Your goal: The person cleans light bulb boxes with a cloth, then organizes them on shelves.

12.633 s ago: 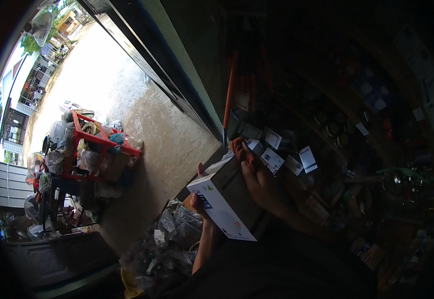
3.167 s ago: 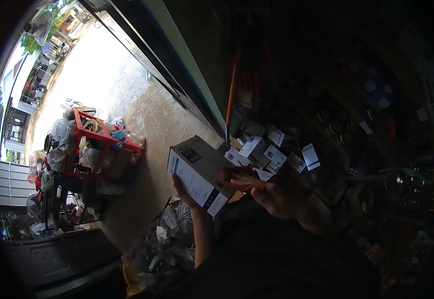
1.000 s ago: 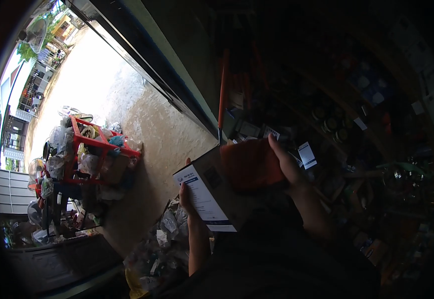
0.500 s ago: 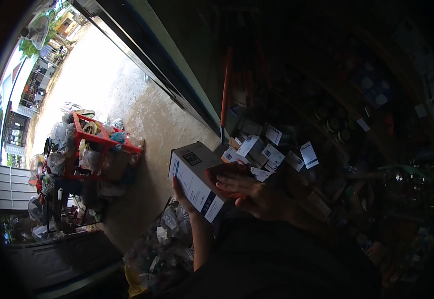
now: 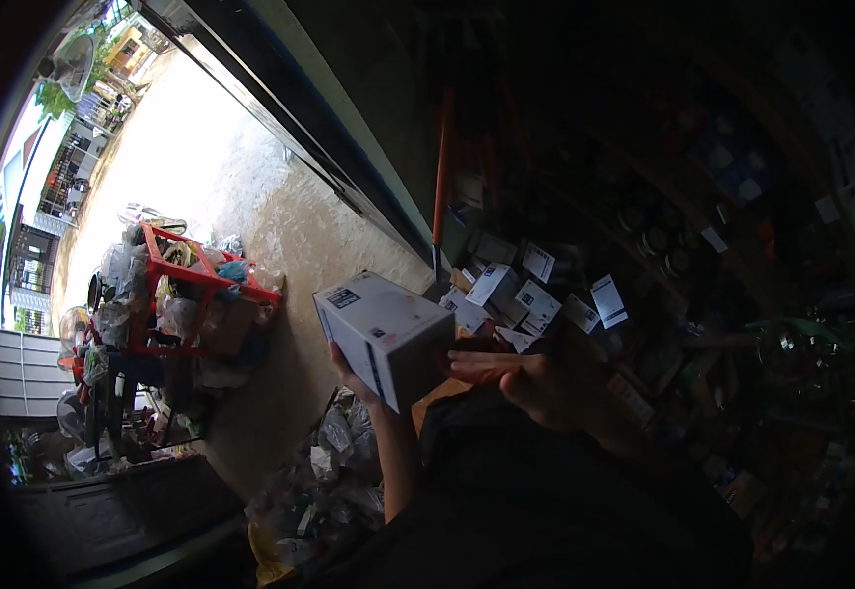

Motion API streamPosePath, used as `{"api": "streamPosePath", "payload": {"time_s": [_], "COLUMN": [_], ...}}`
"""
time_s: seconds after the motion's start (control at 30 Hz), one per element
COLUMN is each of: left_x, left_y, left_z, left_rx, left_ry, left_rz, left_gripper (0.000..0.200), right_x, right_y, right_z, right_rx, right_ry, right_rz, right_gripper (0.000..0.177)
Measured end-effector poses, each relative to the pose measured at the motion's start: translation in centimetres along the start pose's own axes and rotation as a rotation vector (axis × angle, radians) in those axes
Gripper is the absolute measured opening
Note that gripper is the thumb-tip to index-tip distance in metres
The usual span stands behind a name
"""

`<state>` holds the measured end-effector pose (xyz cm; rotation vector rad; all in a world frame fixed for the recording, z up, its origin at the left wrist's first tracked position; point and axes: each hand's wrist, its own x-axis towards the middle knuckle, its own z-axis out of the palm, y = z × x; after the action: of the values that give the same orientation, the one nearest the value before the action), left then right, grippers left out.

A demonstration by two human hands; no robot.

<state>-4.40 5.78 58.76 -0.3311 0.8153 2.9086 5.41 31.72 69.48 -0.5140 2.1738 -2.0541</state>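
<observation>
A white cardboard box (image 5: 378, 312) with dark printed labels is tilted in front of me. My left hand (image 5: 354, 378) is closed around its lower left side, with part of the fingers hidden beneath it. At the box's right end is my right hand (image 5: 521, 378), its fingers fairly straight and close together over a reddish-brown cloth (image 5: 481, 361). The cloth lies between those fingers and the box's shaded end. Just beyond the hands, several smaller white boxes (image 5: 537, 306) with printed labels sit in a heap.
On the left stands a red frame rack (image 5: 157, 263) piled with plastic bags and goods. Bagged items (image 5: 334, 432) lie below my left arm. An orange pole (image 5: 444, 167) leans near the door edge. Dim shelves with goods fill the right side.
The box has turned, showing a different label face and its dark end, and has shifted slightly up and left. My right hand and the cloth have moved from its face to its right end.
</observation>
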Motion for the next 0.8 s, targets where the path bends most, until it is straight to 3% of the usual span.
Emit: {"api": "streamPosePath", "payload": {"time_s": [0.07, 0.17, 0.27, 0.3, 0.4, 0.43, 0.53, 0.6, 0.67, 0.77, 0.8], "left_x": [0.0, -1.1, -1.9, -1.7, -1.7, -1.5, -0.5, -0.7, -0.9, -1.7, -1.6], "left_y": [0.8, 0.8, -0.7, -1.2, -1.0, -0.5, 0.8, 1.7, 2.0, 0.2, -0.5], "left_z": [0.3, 2.7, 4.2, 4.4, 5.3, 5.6, 3.3, 2.4, 2.7, 3.1, 3.1], "left_rx": [0.032, 0.191, 0.162, 0.186, 0.189, 0.171, 0.257, 0.283, 0.173, 0.266, 0.283], "left_ry": [0.001, 0.026, -0.001, 0.024, 0.001, 0.017, 0.076, 0.049, -0.024, 0.042, 0.046], "left_rz": [0.034, 0.095, 0.070, 0.080, 0.051, 0.039, 0.135, 0.129, 0.118, 0.116, 0.116], "left_gripper": [0.066, 0.066, 0.062, 0.061, 0.061, 0.061, 0.064, 0.072, 0.071, 0.065, 0.063], "right_x": [-0.4, 1.2, 3.7, 4.1, 4.5, 4.1, 2.5, 2.1, 2.1, 4.0, 4.6], "right_y": [0.8, -0.7, -1.4, -2.7, -0.3, -0.4, -1.5, -2.1, 0.9, 0.2, -0.1], "right_z": [-1.4, -2.0, -1.3, -0.7, 1.2, 1.5, -0.1, -2.5, -3.2, -1.9, -1.1], "right_rx": [0.329, 0.726, 0.131, -0.003, -0.382, -0.405, -0.239, 0.002, 0.101, -0.058, -0.100], "right_ry": [0.122, 0.393, 0.271, 0.215, 0.182, 0.153, 0.010, 0.103, 0.364, 0.441, 0.373], "right_rz": [0.158, 0.208, 0.026, 0.109, -0.041, -0.084, 0.038, 0.217, 0.254, 0.139, 0.072], "right_gripper": [0.069, 0.070, 0.071, 0.073, 0.073, 0.074, 0.074, 0.066, 0.061, 0.058, 0.059]}}
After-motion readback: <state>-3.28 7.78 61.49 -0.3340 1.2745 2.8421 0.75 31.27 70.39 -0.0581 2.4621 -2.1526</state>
